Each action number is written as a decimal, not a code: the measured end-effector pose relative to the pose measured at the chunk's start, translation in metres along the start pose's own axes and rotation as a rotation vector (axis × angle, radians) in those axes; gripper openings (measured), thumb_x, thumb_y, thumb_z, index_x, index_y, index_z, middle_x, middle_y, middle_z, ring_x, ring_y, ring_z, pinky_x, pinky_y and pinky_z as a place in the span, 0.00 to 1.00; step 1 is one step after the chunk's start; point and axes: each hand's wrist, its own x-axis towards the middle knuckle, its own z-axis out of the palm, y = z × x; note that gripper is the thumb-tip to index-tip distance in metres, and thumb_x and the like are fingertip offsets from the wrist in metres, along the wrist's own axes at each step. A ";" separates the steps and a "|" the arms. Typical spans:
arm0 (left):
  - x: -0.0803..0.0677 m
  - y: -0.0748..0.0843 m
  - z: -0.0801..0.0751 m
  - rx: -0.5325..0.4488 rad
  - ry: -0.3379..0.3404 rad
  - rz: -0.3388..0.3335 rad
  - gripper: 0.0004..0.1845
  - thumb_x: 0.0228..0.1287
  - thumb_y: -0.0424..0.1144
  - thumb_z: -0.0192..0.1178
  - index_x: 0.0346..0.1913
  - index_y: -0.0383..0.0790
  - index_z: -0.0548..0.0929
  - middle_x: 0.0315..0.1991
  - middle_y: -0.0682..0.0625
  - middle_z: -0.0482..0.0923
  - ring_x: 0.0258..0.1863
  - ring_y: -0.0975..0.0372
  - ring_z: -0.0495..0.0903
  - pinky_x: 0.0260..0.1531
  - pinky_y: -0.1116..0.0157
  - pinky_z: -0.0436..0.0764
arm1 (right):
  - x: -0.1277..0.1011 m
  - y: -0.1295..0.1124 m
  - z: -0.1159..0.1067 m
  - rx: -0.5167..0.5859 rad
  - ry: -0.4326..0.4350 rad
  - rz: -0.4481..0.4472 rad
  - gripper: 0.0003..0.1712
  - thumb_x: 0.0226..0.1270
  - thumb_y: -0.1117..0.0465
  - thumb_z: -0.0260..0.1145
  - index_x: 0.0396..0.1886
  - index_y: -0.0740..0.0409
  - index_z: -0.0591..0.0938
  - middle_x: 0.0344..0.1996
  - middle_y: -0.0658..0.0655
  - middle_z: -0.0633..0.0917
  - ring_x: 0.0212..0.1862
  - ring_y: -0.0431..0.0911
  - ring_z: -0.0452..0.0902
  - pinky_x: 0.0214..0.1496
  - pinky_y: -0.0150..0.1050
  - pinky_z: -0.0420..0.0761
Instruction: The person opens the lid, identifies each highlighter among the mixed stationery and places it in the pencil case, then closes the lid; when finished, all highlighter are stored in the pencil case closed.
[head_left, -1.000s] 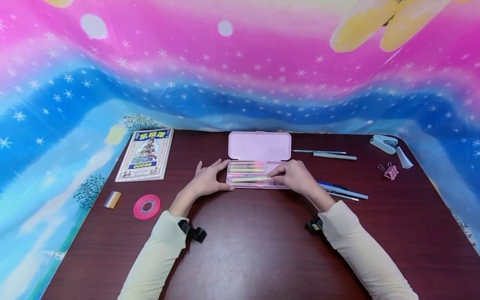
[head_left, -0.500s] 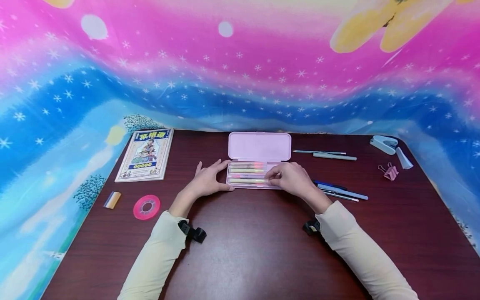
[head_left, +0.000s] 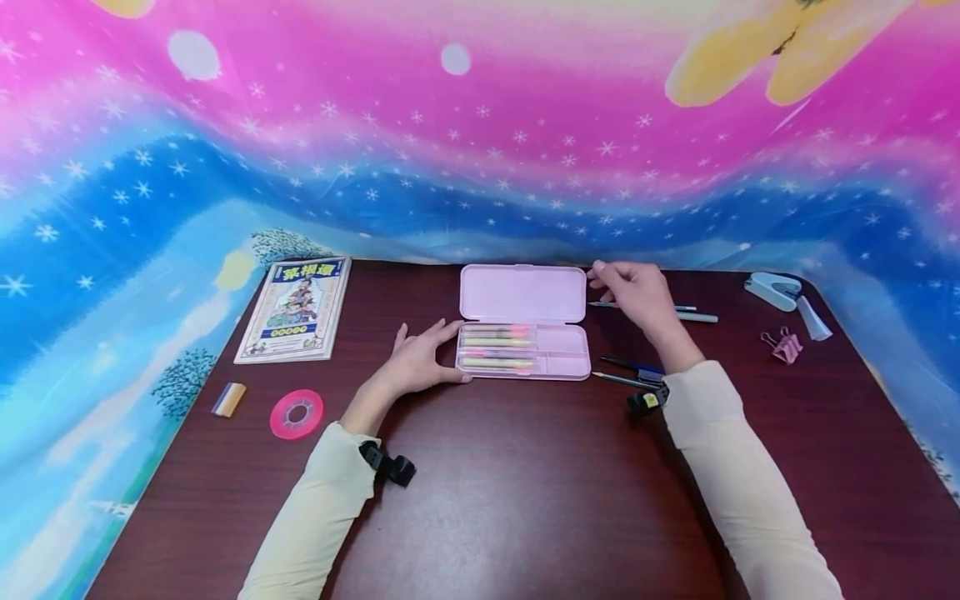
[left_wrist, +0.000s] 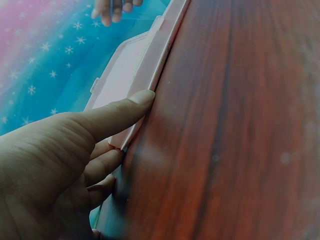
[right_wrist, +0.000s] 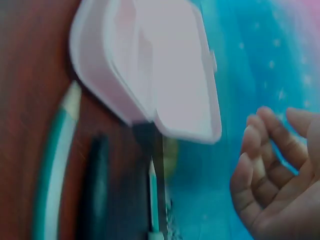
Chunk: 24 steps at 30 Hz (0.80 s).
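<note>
A pink pencil case (head_left: 568,367) lies unfolded on the table, its lid (head_left: 522,293) laid back behind it. Several highlighter pens (head_left: 495,342) fill the left part of the case in two rows. My left hand (head_left: 417,360) holds the case's left end, thumb along the front wall and fingers round the corner, as the left wrist view (left_wrist: 65,155) of the hand also shows. Beside the lid's right edge, my right hand (head_left: 636,292) is raised with loosely bent fingers and nothing in them. Below it lie a pencil (head_left: 686,308) and a pale pen (head_left: 697,317).
Another pencil (head_left: 618,379) and a dark pen (head_left: 630,364) lie right of the case, partly behind the right wrist. Farther right are a stapler (head_left: 772,290), a white tube (head_left: 813,318) and a pink binder clip (head_left: 784,345). Left are a book (head_left: 294,312), pink tape (head_left: 297,414) and an eraser (head_left: 229,400).
My right hand has let go of a yellow highlighter, now lying in the case's front row, and has moved up and right beside the lid. The left hand keeps its place.
</note>
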 end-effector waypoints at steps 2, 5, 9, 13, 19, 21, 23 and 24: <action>-0.001 0.000 0.000 -0.001 0.001 -0.004 0.52 0.53 0.58 0.75 0.80 0.51 0.61 0.79 0.39 0.58 0.76 0.43 0.64 0.77 0.36 0.35 | 0.007 0.003 -0.003 -0.030 -0.027 0.047 0.32 0.76 0.36 0.54 0.60 0.55 0.85 0.53 0.61 0.87 0.48 0.56 0.85 0.50 0.48 0.84; -0.001 0.000 0.001 -0.004 0.002 -0.004 0.52 0.54 0.58 0.75 0.80 0.51 0.61 0.79 0.38 0.58 0.77 0.44 0.63 0.76 0.35 0.35 | 0.014 0.004 -0.002 -0.061 -0.100 0.104 0.34 0.77 0.36 0.53 0.70 0.53 0.77 0.62 0.60 0.82 0.53 0.55 0.85 0.56 0.50 0.82; -0.001 0.000 0.001 -0.011 0.001 0.001 0.52 0.54 0.57 0.75 0.80 0.51 0.61 0.79 0.39 0.58 0.78 0.45 0.62 0.76 0.36 0.35 | 0.017 0.003 0.002 -0.049 -0.162 0.129 0.35 0.78 0.38 0.53 0.74 0.53 0.72 0.65 0.61 0.80 0.54 0.55 0.85 0.58 0.51 0.83; 0.001 0.000 0.002 -0.021 0.005 0.004 0.53 0.53 0.57 0.75 0.80 0.50 0.60 0.79 0.40 0.58 0.79 0.50 0.59 0.77 0.37 0.34 | 0.018 0.001 0.003 -0.004 -0.172 0.107 0.36 0.78 0.38 0.52 0.74 0.56 0.71 0.63 0.63 0.80 0.52 0.56 0.84 0.57 0.52 0.83; 0.002 0.000 0.004 -0.016 0.009 0.007 0.54 0.53 0.57 0.75 0.80 0.48 0.60 0.79 0.41 0.59 0.80 0.52 0.57 0.77 0.37 0.34 | 0.012 0.000 0.001 -0.017 -0.152 0.056 0.37 0.77 0.35 0.50 0.66 0.58 0.80 0.60 0.63 0.81 0.53 0.57 0.82 0.58 0.54 0.82; 0.002 0.000 0.003 -0.016 0.011 0.003 0.54 0.52 0.57 0.75 0.80 0.48 0.60 0.79 0.40 0.58 0.80 0.52 0.57 0.77 0.37 0.34 | 0.008 0.000 0.000 -0.061 -0.146 0.029 0.36 0.77 0.33 0.50 0.61 0.55 0.85 0.59 0.62 0.83 0.55 0.57 0.81 0.57 0.53 0.80; 0.001 0.000 0.002 -0.017 0.014 0.003 0.54 0.52 0.57 0.76 0.80 0.48 0.60 0.79 0.40 0.59 0.80 0.52 0.57 0.77 0.37 0.35 | 0.002 -0.002 -0.002 -0.117 -0.151 -0.012 0.34 0.77 0.34 0.50 0.56 0.53 0.87 0.58 0.61 0.85 0.58 0.57 0.80 0.58 0.54 0.77; 0.002 0.000 0.002 -0.018 0.014 0.003 0.54 0.52 0.57 0.75 0.80 0.48 0.60 0.79 0.40 0.59 0.80 0.52 0.57 0.77 0.37 0.35 | -0.001 -0.002 -0.002 -0.140 -0.158 -0.028 0.33 0.77 0.34 0.51 0.55 0.52 0.88 0.58 0.61 0.85 0.60 0.56 0.79 0.59 0.55 0.77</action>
